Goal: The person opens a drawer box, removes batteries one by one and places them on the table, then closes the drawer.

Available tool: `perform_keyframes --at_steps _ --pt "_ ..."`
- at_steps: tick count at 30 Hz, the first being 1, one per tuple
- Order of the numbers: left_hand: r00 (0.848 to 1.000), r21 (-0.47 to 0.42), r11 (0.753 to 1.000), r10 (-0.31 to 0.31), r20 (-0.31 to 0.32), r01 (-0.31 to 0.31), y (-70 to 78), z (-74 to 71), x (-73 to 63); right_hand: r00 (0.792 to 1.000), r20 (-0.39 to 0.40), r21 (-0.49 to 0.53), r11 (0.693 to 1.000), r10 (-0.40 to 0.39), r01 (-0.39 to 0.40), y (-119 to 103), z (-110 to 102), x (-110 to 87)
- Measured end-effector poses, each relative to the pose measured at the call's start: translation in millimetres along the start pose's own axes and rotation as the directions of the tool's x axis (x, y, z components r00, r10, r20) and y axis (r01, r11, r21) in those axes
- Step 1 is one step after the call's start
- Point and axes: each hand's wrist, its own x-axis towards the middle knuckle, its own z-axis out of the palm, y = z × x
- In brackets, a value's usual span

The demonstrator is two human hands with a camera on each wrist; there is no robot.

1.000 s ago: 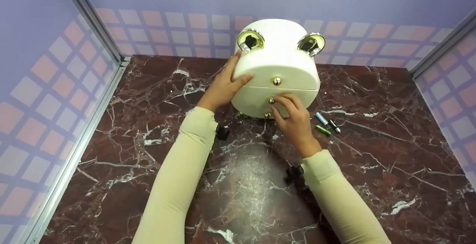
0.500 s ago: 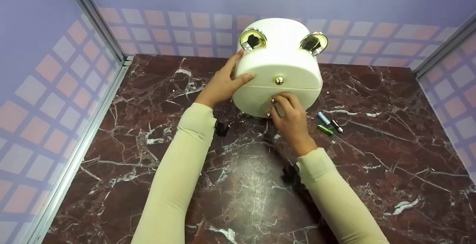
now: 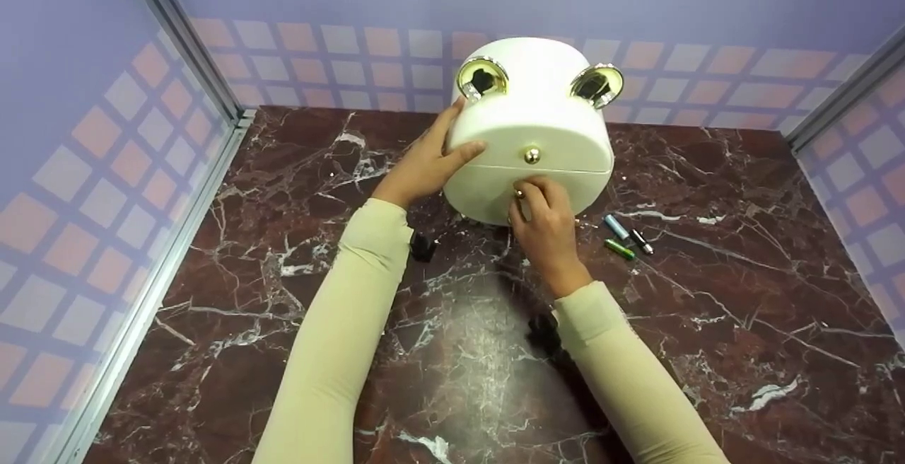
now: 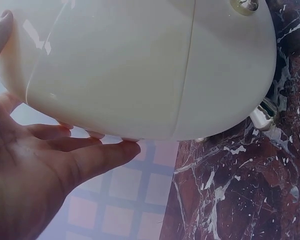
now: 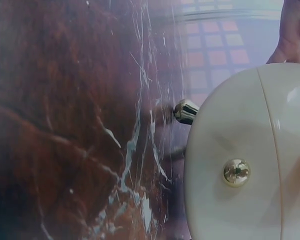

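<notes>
Fingers of the right hand (image 3: 546, 227) have shifted slightly leftward, and in the head view I see them pinching the middle knob (image 3: 520, 194) of the white drawer box (image 3: 541, 110) on the marbled tabletop (image 3: 459, 379); that hold looks settled, with nothing slid out yet. From the left wrist, I see the left hand (image 4: 42, 157) bracing the box's side, fingers unclenched. From the right wrist, the lowest knob (image 5: 236, 173) sits untouched.

white box (image 3: 527, 110): 1 | knobs (image 3: 532, 155), head view: 2 | gold ears (image 3: 493, 76): 2 | small cylinders (image 3: 620, 249): 3
</notes>
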Motion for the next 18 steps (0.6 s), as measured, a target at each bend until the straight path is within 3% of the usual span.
perform_keyframes --at_steps 18 --pt "0.999 -0.042 0.998 -0.045 0.015 0.045 0.8 -1.9 -2.5 0.998 -0.021 -0.010 0.999 -0.051 0.051 -5.0 2.0 -0.4"
